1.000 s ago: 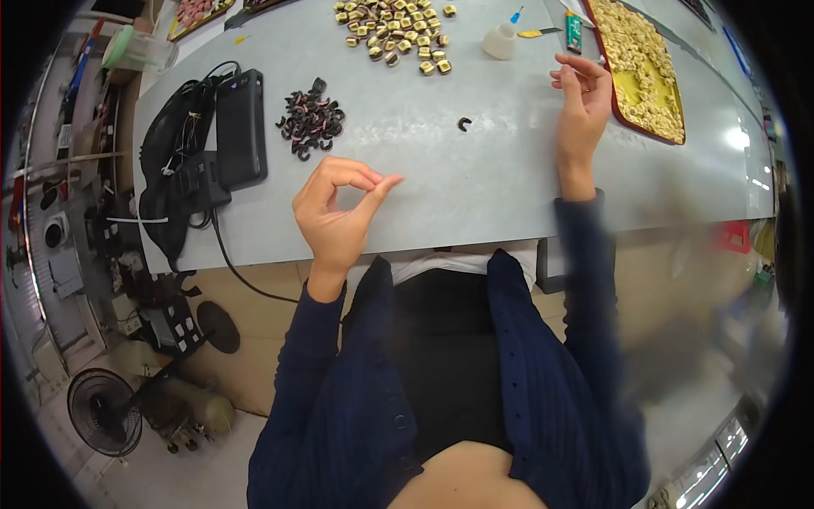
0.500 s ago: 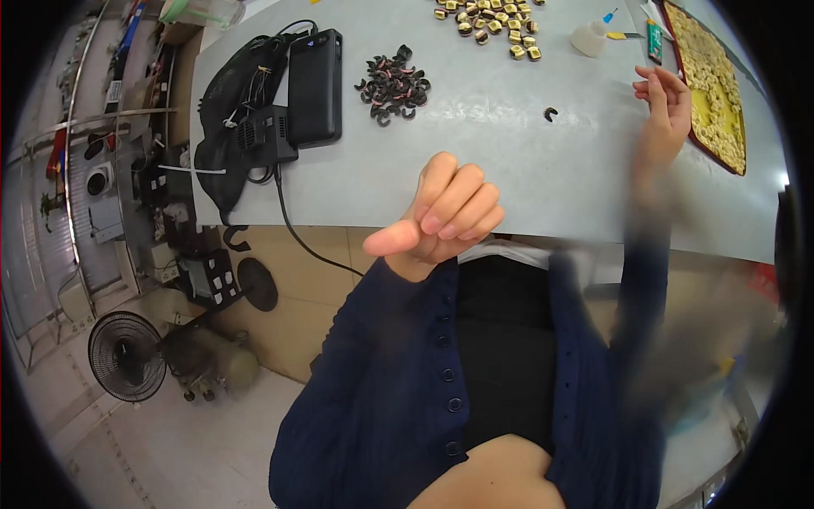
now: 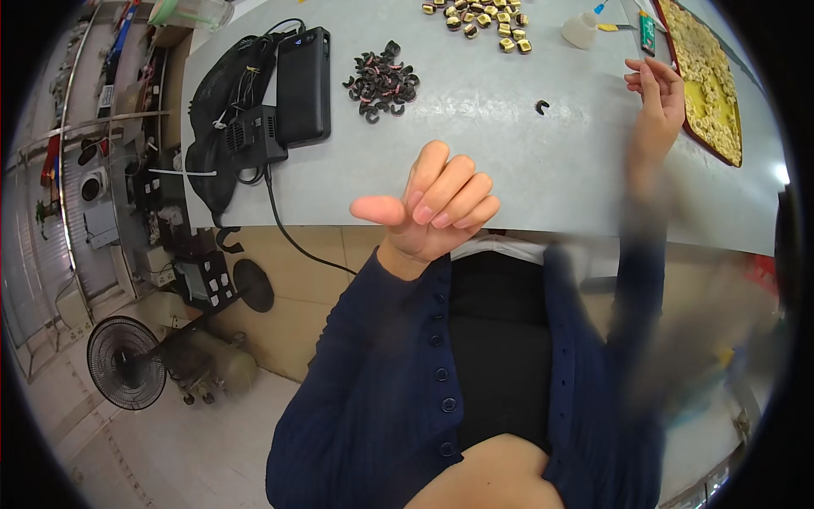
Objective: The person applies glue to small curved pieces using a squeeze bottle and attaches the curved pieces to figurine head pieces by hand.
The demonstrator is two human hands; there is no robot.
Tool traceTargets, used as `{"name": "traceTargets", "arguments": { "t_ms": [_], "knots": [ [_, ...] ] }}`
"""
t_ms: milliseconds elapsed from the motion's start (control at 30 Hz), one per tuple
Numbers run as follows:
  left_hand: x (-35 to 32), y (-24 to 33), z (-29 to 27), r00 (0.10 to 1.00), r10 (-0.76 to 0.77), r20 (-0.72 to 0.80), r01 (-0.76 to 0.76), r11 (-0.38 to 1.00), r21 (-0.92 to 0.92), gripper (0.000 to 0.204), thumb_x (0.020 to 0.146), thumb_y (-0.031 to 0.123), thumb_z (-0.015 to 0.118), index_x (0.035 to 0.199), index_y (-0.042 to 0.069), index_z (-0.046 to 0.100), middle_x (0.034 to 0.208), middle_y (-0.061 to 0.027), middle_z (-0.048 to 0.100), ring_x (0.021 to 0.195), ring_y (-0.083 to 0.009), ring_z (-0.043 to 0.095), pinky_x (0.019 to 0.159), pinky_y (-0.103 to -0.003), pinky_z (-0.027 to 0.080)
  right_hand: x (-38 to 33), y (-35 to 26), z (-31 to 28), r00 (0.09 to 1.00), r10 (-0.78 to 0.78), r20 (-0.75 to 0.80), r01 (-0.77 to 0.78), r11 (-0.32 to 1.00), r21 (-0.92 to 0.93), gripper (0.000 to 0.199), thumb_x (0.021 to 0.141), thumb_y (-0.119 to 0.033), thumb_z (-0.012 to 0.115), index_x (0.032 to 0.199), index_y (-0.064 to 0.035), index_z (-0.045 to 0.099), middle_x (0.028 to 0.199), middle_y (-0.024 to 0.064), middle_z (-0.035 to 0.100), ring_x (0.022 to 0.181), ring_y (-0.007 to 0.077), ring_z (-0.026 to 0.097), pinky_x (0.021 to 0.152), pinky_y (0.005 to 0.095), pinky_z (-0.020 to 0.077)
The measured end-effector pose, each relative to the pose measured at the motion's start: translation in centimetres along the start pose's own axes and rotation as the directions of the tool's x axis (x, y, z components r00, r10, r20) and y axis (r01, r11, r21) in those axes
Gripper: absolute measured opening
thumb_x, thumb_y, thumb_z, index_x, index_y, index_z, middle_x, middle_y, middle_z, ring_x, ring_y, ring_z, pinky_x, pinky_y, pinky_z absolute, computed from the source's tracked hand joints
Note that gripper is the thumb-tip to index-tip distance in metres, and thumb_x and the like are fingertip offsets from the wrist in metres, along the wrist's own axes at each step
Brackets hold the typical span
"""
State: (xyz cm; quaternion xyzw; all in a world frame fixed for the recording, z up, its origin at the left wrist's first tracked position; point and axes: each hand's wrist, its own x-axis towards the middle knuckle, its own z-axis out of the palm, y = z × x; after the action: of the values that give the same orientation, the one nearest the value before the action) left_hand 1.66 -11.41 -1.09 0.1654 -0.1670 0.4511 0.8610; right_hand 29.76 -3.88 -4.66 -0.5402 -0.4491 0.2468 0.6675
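My left hand (image 3: pixel 441 199) is raised palm up at the table's near edge, thumb stretched out sideways and fingers loosely curled. Nothing shows in it. Near the tray, my right hand (image 3: pixel 661 106) hovers over or rests on the tabletop; I cannot tell which. Its fingers are bent and slightly apart, with no object visible between them. A single black C-shaped piece (image 3: pixel 542 107) lies on the grey table (image 3: pixel 500 153), left of my right hand. Farther left is a pile of similar black pieces (image 3: pixel 381 85), some with pinkish edges. Small gold-and-dark blocks (image 3: pixel 487 17) lie scattered at the far side.
A red-rimmed yellow tray (image 3: pixel 705 81) full of small pale-gold pieces stands at the right. By it are a green packet (image 3: pixel 647 36), a yellow cutter (image 3: pixel 612 27) and a needle-tipped white bottle (image 3: pixel 580 30). At the left lie a black power bank (image 3: pixel 303 85) and a trailing cable (image 3: pixel 287 231).
The table's contents have shifted slightly up and left in the picture. My left hand has turned a little more palm up, with its thumb raised. My right hand stays near the tray.
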Motion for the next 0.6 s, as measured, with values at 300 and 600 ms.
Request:
{"name": "traceTargets", "arguments": {
  "t_ms": [300,600],
  "knots": [
    [0.0,0.0,-0.4,0.999,0.000,-0.038,0.001,1.000,0.018,0.054,0.074,0.068,0.070,0.074,0.021,0.042,0.069,0.0119,0.048,0.067,-0.0048,0.043,0.064,-0.022,0.033,0.2,0.4,-0.2,1.000,-0.001,0.015,0.001,1.000,0.016,0.019,0.099,-0.009,0.057,0.113,0.0026,0.059,0.105,0.0137,0.070,0.089,0.0134,0.061,0.084,0.0276,0.0489],
    [-0.2,1.2,0.3,0.945,0.045,-0.323,0.012,0.985,0.171,0.027,0.097,0.028,0.063,0.086,0.016,0.041,0.074,0.0050,0.041,0.066,-0.0083,0.037,0.066,-0.025,0.033,0.2,0.2,-0.2,1.000,-0.012,0.027,0.012,1.000,-0.004,0.019,0.099,-0.010,0.057,0.113,0.0020,0.058,0.103,0.0129,0.071,0.087,0.0132,0.061,0.082,0.0272,0.0492]
  ]
}}
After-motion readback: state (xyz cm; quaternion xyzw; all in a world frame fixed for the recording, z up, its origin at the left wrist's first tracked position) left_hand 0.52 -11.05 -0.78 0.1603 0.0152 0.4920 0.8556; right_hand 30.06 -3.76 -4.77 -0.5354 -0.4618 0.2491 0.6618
